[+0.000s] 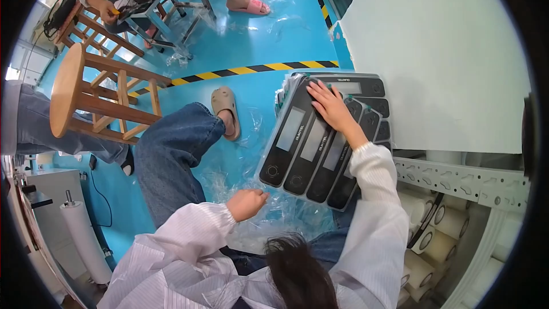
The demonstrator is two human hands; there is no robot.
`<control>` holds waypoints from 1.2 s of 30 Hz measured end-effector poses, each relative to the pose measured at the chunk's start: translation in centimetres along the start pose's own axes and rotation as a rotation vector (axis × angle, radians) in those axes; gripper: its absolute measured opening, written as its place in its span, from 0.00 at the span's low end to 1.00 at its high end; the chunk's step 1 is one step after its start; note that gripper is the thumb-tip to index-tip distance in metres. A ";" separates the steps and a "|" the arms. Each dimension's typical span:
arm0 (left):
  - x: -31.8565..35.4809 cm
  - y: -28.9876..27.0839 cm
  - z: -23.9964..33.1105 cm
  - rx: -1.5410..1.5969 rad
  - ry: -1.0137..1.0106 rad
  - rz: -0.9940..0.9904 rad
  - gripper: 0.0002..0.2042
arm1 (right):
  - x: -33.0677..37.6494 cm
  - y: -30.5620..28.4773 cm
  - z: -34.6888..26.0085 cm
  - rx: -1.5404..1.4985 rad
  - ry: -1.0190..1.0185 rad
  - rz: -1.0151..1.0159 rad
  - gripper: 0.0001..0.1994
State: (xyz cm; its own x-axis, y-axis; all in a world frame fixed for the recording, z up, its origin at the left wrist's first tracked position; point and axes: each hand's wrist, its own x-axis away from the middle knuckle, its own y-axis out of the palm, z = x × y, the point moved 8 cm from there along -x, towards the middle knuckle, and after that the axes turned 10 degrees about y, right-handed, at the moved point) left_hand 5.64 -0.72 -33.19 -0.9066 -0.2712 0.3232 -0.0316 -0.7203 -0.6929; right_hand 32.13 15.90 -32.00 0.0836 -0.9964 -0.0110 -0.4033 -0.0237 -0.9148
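My right hand [333, 107] lies with its fingers stretched out across the top end of a clear-edged sheet of long black panels [297, 149]. Each panel has a pale rectangular window and a round mark near one end. More such sheets are stacked under it, fanned at an angle, with a black panel [372, 87] showing at the far edge. My left hand [247, 203] is closed, its fingertips pressed together just left of the sheet's near corner. Whatever it may pinch is too small to make out. Crumpled clear plastic film [251, 226] lies below and around it.
A wooden stool [123, 103] stands at the left. A white surface [434, 63] fills the right side, with white rolls [449, 220] on a rack below. Yellow-black tape [251, 69] crosses the blue floor. Another person's hand [108, 12] works at a metal-legged stand [166, 23].
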 end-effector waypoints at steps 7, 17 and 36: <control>-4.7 -5.4 2.0 0.097 0.190 0.294 0.22 | -1.7 -1.8 -2.0 -0.019 -0.032 0.194 0.22; -8.1 -1.8 3.4 -0.234 0.021 0.241 0.35 | 8.2 -4.0 6.6 0.112 0.056 -0.082 0.25; -7.9 -2.2 4.7 -0.200 0.024 0.286 0.34 | 8.5 -2.8 5.2 0.197 0.030 0.073 0.23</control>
State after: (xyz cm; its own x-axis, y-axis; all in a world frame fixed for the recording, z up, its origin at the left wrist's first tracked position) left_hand 14.89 -0.04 -31.22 -0.9001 -0.4274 0.0844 0.1456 -0.4775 -0.8665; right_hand 38.67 7.91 -31.62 0.0322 -0.9970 -0.0703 -0.2208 0.0615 -0.9734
